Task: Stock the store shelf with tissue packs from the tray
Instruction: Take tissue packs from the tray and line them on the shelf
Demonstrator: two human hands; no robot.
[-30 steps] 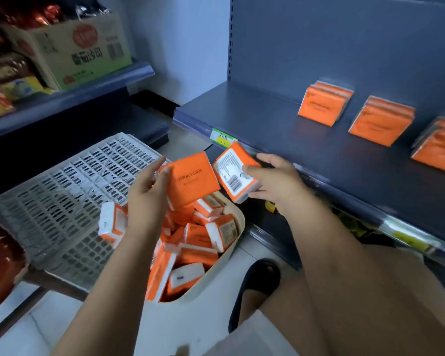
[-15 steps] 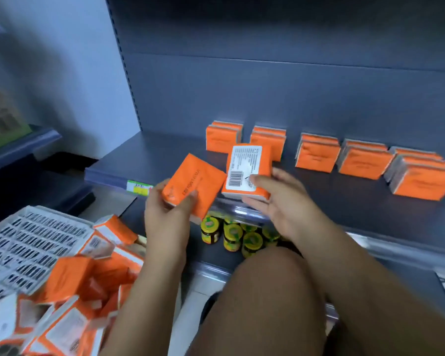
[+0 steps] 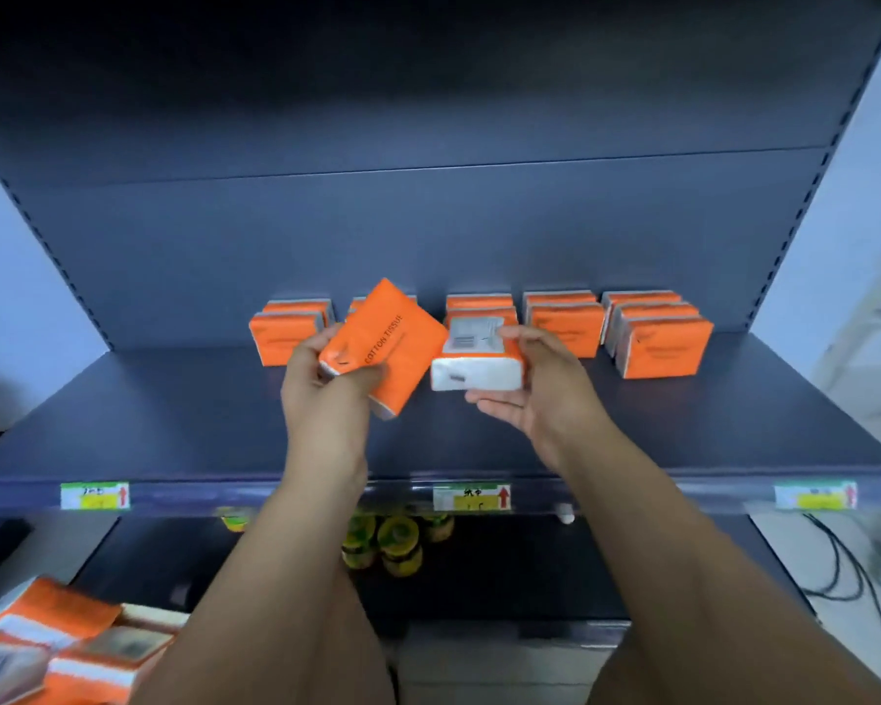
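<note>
A person's left hand (image 3: pixel 326 399) grips an orange tissue pack (image 3: pixel 392 338) near one corner. The thumb lies across its printed face, and the pack is tilted in the air above the middle of the shelf (image 3: pixel 174 424). The right hand (image 3: pixel 540 394) holds a second pack (image 3: pixel 479 371) just beside it, with the fingers curled over the top and the palm cupped beneath. This pack's white end faces the onlooker and its barcode side faces up. Whether the two packs touch cannot be told.

The shelf is a dark blue-grey metal board with a back panel (image 3: pixel 428 231) of the same colour. Five short rows of packs (image 3: pixel 657 343) stand upright along the back of the shelf. The second row from the left is mostly hidden behind the tilted pack, and the number in each row is too blurred to count. Three price labels (image 3: pixel 471 497) sit on the shelf's front edge.

Below the shelf, a lower shelf (image 3: pixel 530 567) carries a blurred cluster of small yellow-lidded jars (image 3: pixel 398 544). A heap of packs (image 3: pixel 57 633) lies under the shelf's left end, and what holds them cannot be made out. Pale wall (image 3: pixel 835 195) flanks the shelf. A black cable (image 3: pixel 835 562) trails past its right end.
</note>
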